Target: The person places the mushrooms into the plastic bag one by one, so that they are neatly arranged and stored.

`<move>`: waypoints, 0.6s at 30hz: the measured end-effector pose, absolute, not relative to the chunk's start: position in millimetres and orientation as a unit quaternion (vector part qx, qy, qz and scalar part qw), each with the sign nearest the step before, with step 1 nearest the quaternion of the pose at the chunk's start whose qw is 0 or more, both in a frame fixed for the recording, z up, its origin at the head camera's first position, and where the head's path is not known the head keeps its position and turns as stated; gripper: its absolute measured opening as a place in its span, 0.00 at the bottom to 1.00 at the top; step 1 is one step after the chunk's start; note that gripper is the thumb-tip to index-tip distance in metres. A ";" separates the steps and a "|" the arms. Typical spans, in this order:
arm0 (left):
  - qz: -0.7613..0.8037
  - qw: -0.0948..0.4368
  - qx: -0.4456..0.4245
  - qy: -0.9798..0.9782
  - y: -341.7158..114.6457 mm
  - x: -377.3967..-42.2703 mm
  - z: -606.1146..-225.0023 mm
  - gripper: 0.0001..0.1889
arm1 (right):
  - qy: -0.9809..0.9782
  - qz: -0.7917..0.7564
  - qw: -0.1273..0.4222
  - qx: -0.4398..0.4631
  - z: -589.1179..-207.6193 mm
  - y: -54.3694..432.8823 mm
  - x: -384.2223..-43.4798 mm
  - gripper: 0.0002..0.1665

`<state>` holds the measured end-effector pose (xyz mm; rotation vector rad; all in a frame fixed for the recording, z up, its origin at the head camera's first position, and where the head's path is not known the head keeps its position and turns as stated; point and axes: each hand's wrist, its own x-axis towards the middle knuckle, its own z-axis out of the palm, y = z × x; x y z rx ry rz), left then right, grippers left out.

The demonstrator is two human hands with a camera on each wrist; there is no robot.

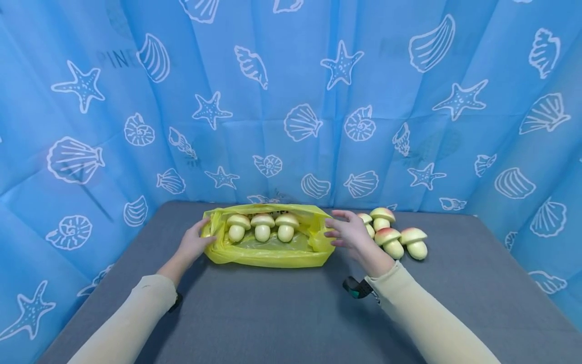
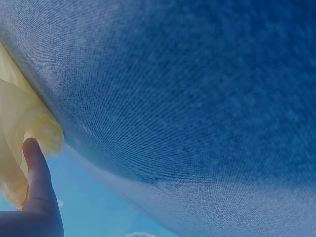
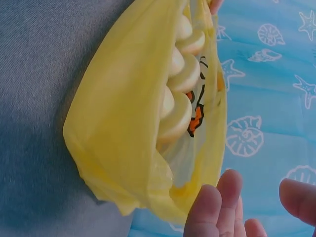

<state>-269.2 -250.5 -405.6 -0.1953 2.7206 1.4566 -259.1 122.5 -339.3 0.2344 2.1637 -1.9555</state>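
A yellow plastic bag [image 1: 273,259] lies on the grey table with its mouth spread open. Inside it three toy mushrooms [image 1: 262,227] stand in a row, pale stems toward me. At the bag's left end, my left hand [image 1: 193,242] holds the rim between thumb and fingers; the left wrist view shows one digit against the yellow plastic [image 2: 29,113]. Beside the right end, my right hand [image 1: 352,235] has its fingers spread and holds nothing. In the right wrist view its fingertips [image 3: 229,182] are close to the bag's edge; whether they touch cannot be told.
Several more toy mushrooms [image 1: 390,241] with reddish caps lie to the right of the bag, partly behind my right hand. A blue curtain [image 1: 291,101] printed with shells and starfish hangs behind the grey table [image 1: 282,313] and at both its sides.
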 end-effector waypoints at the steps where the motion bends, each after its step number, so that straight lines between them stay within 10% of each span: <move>1: 0.471 0.023 -0.062 0.880 -250.5 -269.2 -405.9 0.34 | 0.736 -0.664 0.106 0.079 -338.3 124.2 -258.5 0.31; 18: 0.472 0.032 -0.068 0.878 -249.6 -269.1 -404.8 0.35 | 0.753 -0.649 0.085 0.069 -332.6 150.2 -248.4 0.31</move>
